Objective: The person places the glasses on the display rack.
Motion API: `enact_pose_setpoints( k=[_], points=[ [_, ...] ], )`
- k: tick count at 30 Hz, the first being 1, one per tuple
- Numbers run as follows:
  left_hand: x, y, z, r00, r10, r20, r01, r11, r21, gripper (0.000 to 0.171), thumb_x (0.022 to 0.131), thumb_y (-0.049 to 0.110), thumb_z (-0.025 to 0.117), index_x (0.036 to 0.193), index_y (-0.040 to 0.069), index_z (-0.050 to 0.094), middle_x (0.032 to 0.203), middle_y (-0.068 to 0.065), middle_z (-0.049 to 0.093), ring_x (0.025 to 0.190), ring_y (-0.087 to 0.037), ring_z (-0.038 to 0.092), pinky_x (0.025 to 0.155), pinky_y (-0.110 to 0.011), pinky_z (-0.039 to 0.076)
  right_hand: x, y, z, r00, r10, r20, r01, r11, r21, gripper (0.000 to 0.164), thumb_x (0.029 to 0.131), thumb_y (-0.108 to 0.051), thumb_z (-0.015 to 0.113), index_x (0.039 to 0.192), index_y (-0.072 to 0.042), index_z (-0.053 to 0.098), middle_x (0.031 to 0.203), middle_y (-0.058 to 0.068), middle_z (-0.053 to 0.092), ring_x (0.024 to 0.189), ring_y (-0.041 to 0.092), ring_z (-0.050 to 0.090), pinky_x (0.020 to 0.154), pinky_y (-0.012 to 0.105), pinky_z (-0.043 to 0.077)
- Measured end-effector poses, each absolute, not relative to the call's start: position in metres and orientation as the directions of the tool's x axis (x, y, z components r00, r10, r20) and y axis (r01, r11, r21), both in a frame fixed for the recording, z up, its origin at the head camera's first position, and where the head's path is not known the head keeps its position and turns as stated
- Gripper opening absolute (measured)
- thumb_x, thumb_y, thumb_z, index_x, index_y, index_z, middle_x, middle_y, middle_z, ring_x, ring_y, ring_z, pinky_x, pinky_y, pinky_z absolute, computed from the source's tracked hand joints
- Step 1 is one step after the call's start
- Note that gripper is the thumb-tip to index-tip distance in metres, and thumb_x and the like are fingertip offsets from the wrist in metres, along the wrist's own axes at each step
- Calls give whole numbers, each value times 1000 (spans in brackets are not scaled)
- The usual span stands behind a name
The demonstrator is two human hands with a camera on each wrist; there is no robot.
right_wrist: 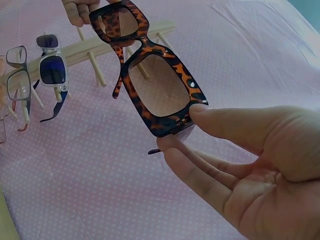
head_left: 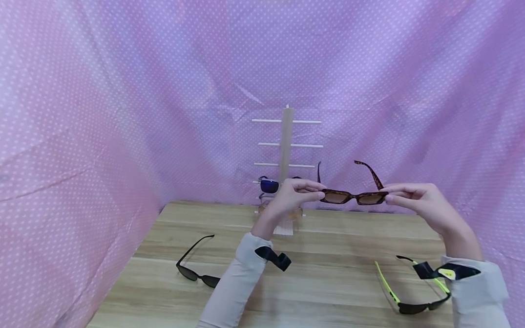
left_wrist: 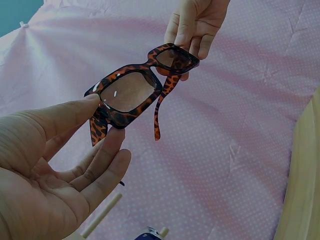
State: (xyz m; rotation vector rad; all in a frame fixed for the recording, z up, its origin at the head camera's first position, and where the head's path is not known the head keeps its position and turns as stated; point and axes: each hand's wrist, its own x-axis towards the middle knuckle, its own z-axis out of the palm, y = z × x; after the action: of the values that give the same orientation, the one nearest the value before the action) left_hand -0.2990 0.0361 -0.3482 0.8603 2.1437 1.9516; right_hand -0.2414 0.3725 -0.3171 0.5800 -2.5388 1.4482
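Tortoiseshell sunglasses (head_left: 353, 198) with brown lenses are held up above the table, arms unfolded and pointing away. My left hand (head_left: 292, 198) pinches their left corner between thumb and fingers. At the opposite corner my right hand (head_left: 419, 202) pinches the frame the same way. In the right wrist view the sunglasses (right_wrist: 131, 100) overlap the wooden display stand (right_wrist: 80, 54) behind them. Blue-lensed sunglasses (right_wrist: 53, 70) and clear-lensed glasses (right_wrist: 19, 84) rest on that stand's lower pegs. In the head view my left hand covers part of the stand.
The stand's post (head_left: 286, 140) rises at the table's back, with bare upper pegs. Black sunglasses (head_left: 189, 273) lie at the table's left, partly behind my left sleeve. Sunglasses with yellow-green arms (head_left: 413, 308) lie at the right. A pink dotted curtain (head_left: 115, 104) surrounds the wooden table (head_left: 327, 294).
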Motion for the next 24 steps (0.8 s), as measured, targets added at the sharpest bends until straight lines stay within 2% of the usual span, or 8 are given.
enact_pose_setpoints(
  k=[4, 8, 9, 14, 17, 21, 24],
  points=[
    [-294, 30, -342, -831, 478, 284, 320, -8, 947, 26, 92, 15, 76, 117, 8, 76, 117, -16, 75, 93, -8, 67, 73, -21, 50, -238, 368, -313, -928, -201, 314, -373, 483, -792, 29, 98, -8, 68, 124, 4, 69, 110, -19, 75, 104, -6, 66, 86, 10, 51],
    [-292, 22, -336, -825, 486, 290, 329, -5, 944, 28, 91, 17, 78, 117, 7, 76, 109, -6, 78, 94, -9, 69, 79, -22, 54, -237, 363, -309, -913, -205, 352, -407, 484, -775, 24, 97, -7, 69, 120, -1, 73, 114, -15, 75, 106, -6, 66, 86, 9, 51],
    [-291, 20, -335, -822, 488, 292, 334, -2, 943, 28, 91, 17, 78, 117, 7, 76, 106, -5, 78, 92, -8, 69, 76, -22, 54, -237, 362, -308, -905, -220, 363, -425, 480, -768, 24, 97, -6, 69, 119, -1, 73, 115, -14, 75, 106, -7, 66, 86, 8, 51],
    [-289, 7, -332, -807, 504, 308, 369, 24, 929, 26, 91, 14, 77, 115, 5, 76, 102, -7, 77, 82, -8, 66, 65, -22, 52, -239, 353, -307, -865, -297, 403, -498, 427, -755, 25, 96, -1, 68, 120, 3, 71, 113, -16, 75, 105, -7, 67, 86, 9, 52],
    [-287, -2, -331, -803, 508, 312, 376, 25, 926, 25, 91, 12, 77, 115, 3, 76, 101, -7, 77, 83, -10, 69, 68, -23, 55, -240, 345, -307, -858, -311, 408, -509, 414, -755, 25, 95, -2, 69, 120, 4, 71, 112, -17, 75, 106, -6, 66, 86, 10, 53],
    [-285, -15, -331, -804, 504, 316, 379, 27, 925, 24, 91, 10, 77, 113, 1, 76, 96, -1, 77, 84, -10, 71, 72, -22, 57, -241, 333, -307, -857, -309, 413, -511, 408, -756, 24, 95, -2, 70, 118, 1, 73, 113, -12, 75, 106, -6, 66, 85, 10, 53],
    [-282, -25, -330, -803, 506, 316, 387, 38, 921, 24, 91, 9, 76, 113, -1, 75, 91, 5, 77, 79, -8, 69, 65, -20, 52, -241, 323, -306, -858, -298, 419, -510, 398, -762, 22, 94, -2, 71, 115, -3, 76, 115, -5, 76, 106, -5, 66, 85, 11, 54]
  ],
)
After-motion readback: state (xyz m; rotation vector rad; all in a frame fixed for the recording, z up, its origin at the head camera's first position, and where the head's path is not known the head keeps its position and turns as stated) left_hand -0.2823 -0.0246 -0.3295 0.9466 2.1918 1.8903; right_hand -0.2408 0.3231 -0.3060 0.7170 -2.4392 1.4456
